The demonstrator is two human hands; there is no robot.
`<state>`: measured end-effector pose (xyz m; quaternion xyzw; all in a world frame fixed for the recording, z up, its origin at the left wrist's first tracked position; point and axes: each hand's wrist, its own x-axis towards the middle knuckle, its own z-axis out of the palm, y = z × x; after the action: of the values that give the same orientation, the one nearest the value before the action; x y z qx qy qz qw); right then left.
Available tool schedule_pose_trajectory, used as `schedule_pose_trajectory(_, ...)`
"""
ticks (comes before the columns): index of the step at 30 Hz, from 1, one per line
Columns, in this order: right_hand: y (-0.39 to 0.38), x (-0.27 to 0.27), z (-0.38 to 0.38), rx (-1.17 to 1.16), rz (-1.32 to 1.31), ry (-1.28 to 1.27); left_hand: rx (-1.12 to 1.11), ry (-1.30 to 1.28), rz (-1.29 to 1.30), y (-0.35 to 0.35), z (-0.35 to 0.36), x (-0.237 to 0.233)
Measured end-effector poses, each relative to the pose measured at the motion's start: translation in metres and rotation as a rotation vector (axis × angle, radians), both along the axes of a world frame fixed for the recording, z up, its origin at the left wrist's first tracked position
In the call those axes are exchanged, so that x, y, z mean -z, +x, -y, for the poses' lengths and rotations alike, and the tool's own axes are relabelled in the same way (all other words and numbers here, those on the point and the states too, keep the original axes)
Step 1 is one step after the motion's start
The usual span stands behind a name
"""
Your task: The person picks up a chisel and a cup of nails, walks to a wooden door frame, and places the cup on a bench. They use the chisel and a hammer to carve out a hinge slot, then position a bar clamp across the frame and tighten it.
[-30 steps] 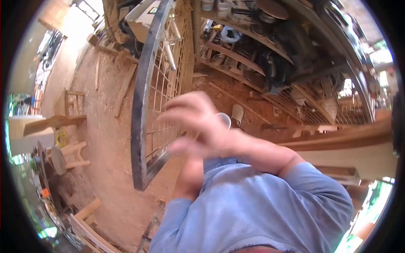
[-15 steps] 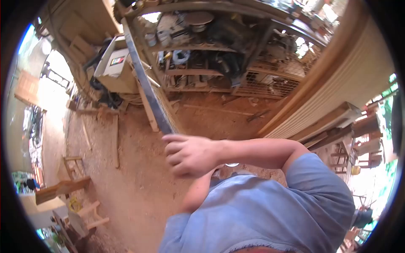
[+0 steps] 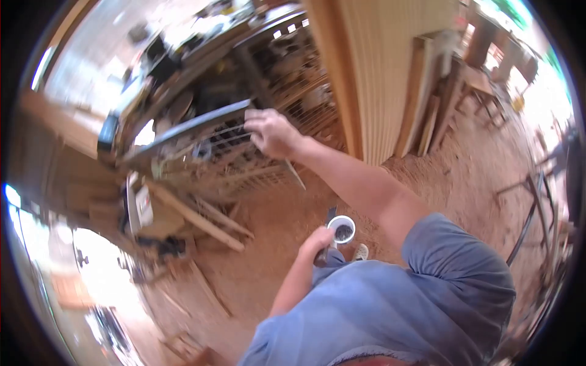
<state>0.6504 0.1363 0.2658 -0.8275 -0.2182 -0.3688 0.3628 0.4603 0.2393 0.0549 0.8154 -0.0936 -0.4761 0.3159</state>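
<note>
My right hand (image 3: 273,132) reaches out with bent fingers at the near end of a dark-edged frame (image 3: 201,122) with wire mesh below its edge. The fingers appear to be gripping that end, though motion blurs them. Lower down, close to my body, my left hand (image 3: 317,240) is closed at the side of a white cup (image 3: 342,230) with dark contents. A dark flat strip (image 3: 332,212) sticks out beyond the left hand, and a dark end shows below it; I cannot make out what this is.
Behind the frame stands a cluttered workbench (image 3: 183,73) with shelves. Tall wooden panels (image 3: 378,79) lean upright at right. Wood strips (image 3: 207,287) lie on the dusty floor (image 3: 268,213), and a box (image 3: 143,207) stands at left. A wooden stool (image 3: 479,82) is at far right.
My view has turned, so the bench and panels sit further left. My right hand has moved out away from my body, still at the frame's end. My left hand and the cup have come into sight.
</note>
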Motion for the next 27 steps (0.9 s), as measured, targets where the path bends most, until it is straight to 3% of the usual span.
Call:
schedule_pose_trajectory(2, -0.027, 0.017, 0.029, -0.15, -0.123, 0.086, 0.034, 0.016, -0.1, 0.007, -0.002, 0.0)
schedule_pose_trajectory(3, -0.054, 0.026, 0.047, -0.172, -0.228, 0.135, 0.116, 0.023, -0.104, 0.01, -0.005, 0.007)
schedule_pose_trajectory(4, -0.08, 0.055, 0.066, -0.119, -0.326, 0.19, 0.052, 0.021, -0.16, 0.017, -0.01, 0.018)
schedule_pose_trajectory(5, -0.117, 0.088, 0.089, -0.017, -0.487, 0.267, 0.005, 0.02, -0.212, 0.025, -0.009, 0.026)
schedule_pose_trajectory(6, -0.163, 0.12, 0.108, 0.193, -0.56, 0.344, -0.077, -0.035, -0.309, 0.029, -0.008, -0.005)
schedule_pose_trajectory(7, -0.216, 0.153, 0.133, 0.403, -0.856, 0.306, -0.118, -0.058, -0.287, 0.032, -0.009, -0.016)
schedule_pose_trajectory(8, -0.28, 0.186, 0.153, 0.542, -0.967, 0.236, -0.157, -0.082, -0.264, 0.035, -0.01, -0.027)
schedule_pose_trajectory(9, -0.343, 0.202, 0.167, 0.672, -1.134, 0.149, -0.054, 0.021, -0.254, 0.053, 0.001, -0.022)
schedule_pose_trajectory(10, -0.407, 0.213, 0.176, 0.702, -1.272, 0.205, 0.055, 0.12, -0.247, 0.071, 0.011, -0.017)
schedule_pose_trajectory(11, -0.46, 0.197, 0.181, 0.757, -1.522, 0.255, 0.174, 0.229, -0.201, 0.085, 0.022, -0.004)
schedule_pose_trajectory(12, -0.503, 0.161, 0.169, 0.934, -1.599, 0.364, 0.229, 0.242, -0.157, 0.091, 0.031, 0.005)
schedule_pose_trajectory(14, -0.571, 0.137, 0.148, 1.362, -1.557, 0.569, 0.331, 0.245, -0.099, 0.113, 0.048, 0.03)
schedule_pose_trajectory(16, -0.603, 0.117, 0.134, 1.637, -1.245, 1.055, 0.456, 0.285, -0.089, 0.133, 0.088, 0.06)
schedule_pose_trajectory(20, -0.631, 0.171, 0.11, 1.916, -0.823, 1.389, 0.59, 0.303, -0.082, 0.115, 0.197, 0.026)
schedule_pose_trajectory(22, -0.636, 0.206, 0.107, 1.745, -1.137, 0.943, 0.71, 0.243, -0.142, 0.113, 0.249, 0.027)
schedule_pose_trajectory(24, -0.623, 0.201, 0.126, 1.647, -1.533, 1.384, 0.704, 0.154, -0.195, 0.116, 0.289, 0.071)
schedule_pose_trajectory(26, -0.644, 0.31, 0.114, 1.905, -0.661, 1.699, 0.679, 0.045, -0.243, 0.114, 0.341, 0.08)
schedule_pose_trajectory(27, -0.648, 0.331, 0.12, 1.918, -0.803, 1.806, 0.676, 0.105, -0.228, 0.103, 0.37, 0.055)
